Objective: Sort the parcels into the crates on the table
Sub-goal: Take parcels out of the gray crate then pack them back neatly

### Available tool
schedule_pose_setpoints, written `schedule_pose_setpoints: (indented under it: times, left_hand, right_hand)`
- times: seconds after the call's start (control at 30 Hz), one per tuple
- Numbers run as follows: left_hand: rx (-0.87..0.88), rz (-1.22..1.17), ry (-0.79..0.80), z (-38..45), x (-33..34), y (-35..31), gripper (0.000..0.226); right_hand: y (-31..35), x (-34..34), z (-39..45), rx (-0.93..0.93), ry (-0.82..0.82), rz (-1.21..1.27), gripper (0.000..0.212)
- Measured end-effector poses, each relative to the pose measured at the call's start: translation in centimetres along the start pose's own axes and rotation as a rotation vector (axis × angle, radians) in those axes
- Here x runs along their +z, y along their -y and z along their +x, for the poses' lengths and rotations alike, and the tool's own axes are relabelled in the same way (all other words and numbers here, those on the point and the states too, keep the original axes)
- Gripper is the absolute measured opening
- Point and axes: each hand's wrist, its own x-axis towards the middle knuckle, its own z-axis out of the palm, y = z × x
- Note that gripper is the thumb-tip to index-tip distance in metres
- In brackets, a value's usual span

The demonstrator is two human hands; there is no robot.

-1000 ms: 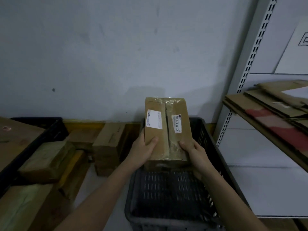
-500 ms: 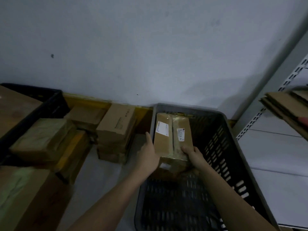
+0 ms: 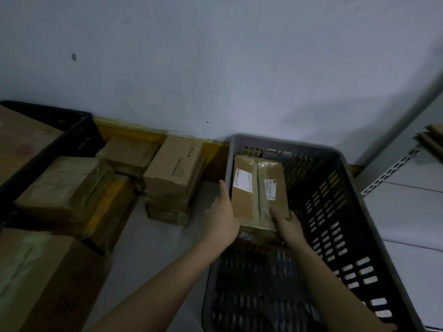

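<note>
1. Fingers [image 3: 278,213] of the right hand [image 3: 288,226] curl over the near end of the parcel [image 3: 259,188], pressing on its taped top.
2. Left hand [image 3: 221,216] lies flat against the parcel's 9 o'clock side, thumb pointing to 12 o'clock; whether its fingers wrap underneath cannot be told.
3. The parcel is a brown box with two white labels, held inside the grey crate [image 3: 359,200] at its far end, toward 12 o'clock, leaning with its far end up near the crate's far wall.
4. At 9 o'clock from the crate, a stack of boxes [image 3: 175,178] stands on the worktop [image 3: 153,248] by the wall.
5. Further toward 9 o'clock, wrapped boxes [image 3: 64,185] lie beside a black crate [image 3: 60,140].
6. At 3 o'clock stands a shelf upright [image 3: 393,168], with cardboard [image 3: 431,140] above it.
</note>
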Motion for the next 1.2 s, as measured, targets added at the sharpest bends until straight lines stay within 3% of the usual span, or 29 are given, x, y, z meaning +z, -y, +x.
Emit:
schedule_pose_setpoints:
  times: [0.43, 0.6, 0.73, 0.9, 1.03, 1.2]
  left_hand:
    - [0.013, 0.059, -0.019, 0.6, 0.5, 0.4, 0.095]
    - [0.006, 0.049, -0.044, 0.7, 0.7, 0.6, 0.093]
    - [0.007, 0.01, -0.067, 0.7, 0.7, 0.7, 0.086]
    - [0.063, 0.038, -0.13, 0.1, 0.2, 0.0, 0.07]
    - [0.2, 0.235, -0.186, -0.9, -0.5, -0.4, 0.059]
    - [0.23, 0.363, -0.092, -2.1, -3.0, -1.0, 0.06]
  right_hand:
    - [-0.1, -0.3, 0.2, 0.027, 0.038, 0.004, 0.073]
    - [0.7, -1.0, -0.5, 0.089, 0.194, 0.134, 0.07]
    - [1.6, -1.6, -1.3, 0.064, 0.136, -0.028, 0.079]
    - [2.1, -2.8, -2.9, -0.058, 0.047, -0.204, 0.068]
    - [2.9, -3.8, -5.0, -0.218, -0.05, -0.412, 0.059]
    - [5.5, -4.9, -8.2, -0.472, -0.068, -0.628, 0.061]
